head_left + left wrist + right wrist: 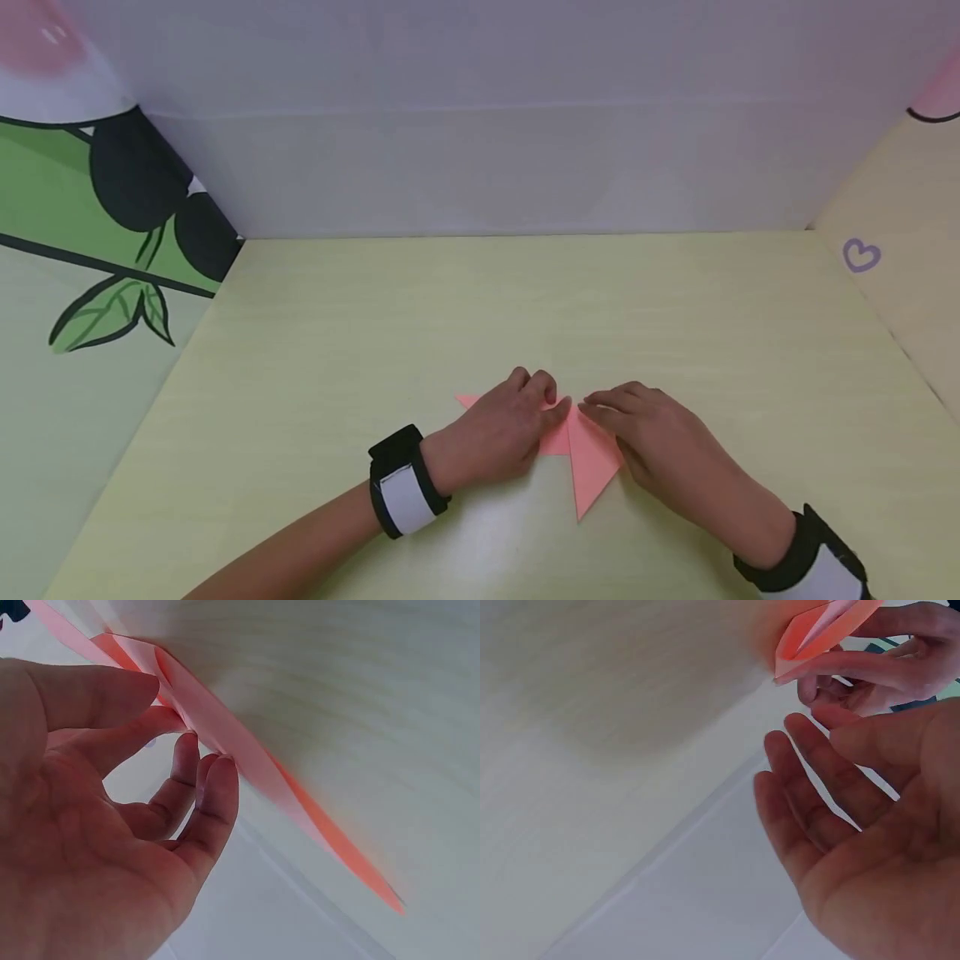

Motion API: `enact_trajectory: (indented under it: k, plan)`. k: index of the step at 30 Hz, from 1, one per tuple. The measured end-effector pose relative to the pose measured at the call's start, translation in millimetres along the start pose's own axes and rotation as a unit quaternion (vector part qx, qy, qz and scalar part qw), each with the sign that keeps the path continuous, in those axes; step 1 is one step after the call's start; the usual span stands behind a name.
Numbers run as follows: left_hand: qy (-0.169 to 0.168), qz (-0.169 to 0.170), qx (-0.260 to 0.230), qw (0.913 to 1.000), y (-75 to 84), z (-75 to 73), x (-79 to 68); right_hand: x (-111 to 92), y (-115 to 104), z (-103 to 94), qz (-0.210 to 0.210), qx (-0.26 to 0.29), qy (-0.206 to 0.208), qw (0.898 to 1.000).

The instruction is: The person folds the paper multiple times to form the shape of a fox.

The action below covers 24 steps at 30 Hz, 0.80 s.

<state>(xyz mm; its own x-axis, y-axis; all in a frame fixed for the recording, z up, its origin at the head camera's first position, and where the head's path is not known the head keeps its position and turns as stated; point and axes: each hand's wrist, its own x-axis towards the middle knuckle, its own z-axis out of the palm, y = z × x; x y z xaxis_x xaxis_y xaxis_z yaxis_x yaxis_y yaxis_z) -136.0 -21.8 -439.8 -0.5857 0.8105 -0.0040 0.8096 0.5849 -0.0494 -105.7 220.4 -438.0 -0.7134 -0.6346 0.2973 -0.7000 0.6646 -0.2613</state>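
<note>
A folded sheet of pink paper [591,467] lies on the table between the two hands, with one pointed flap toward the person and another tip past the left hand. My left hand [498,429] holds it near the top of its middle fold, thumb and bent fingers at the paper. Seen from the left wrist, those fingertips meet the edge of the pink paper [247,757], whose layers stand slightly apart. My right hand [667,446] hovers at the paper's right edge. In the right wrist view its loosely bent fingers [795,765] hold nothing and stay apart from the paper [810,641].
The pale wooden table [337,333] spreads around the hands. A plain greyish wall [480,175] closes off its back edge. On the left is a panel with a painted green leaf [101,317]; on the right panel is a purple heart [861,256]. Both wrists wear black bands [408,482].
</note>
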Motion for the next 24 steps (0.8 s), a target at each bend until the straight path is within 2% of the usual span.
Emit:
enact_trajectory:
  k: [7,14,24]
  plan:
    - [-0.016,-0.003,-0.001,0.9999,-0.4,-1.2,0.1,16,12,15.4,0.001,-0.036,-0.034,0.999]
    - [0.000,0.002,0.003,1.0000,-0.9,-1.1,1.3,11,14,21.7,-0.030,-0.090,-0.034,0.995]
    - [-0.006,0.001,0.000,1.0000,-0.7,-1.4,2.4,6,21,24.3,-0.069,-0.122,-0.029,0.990]
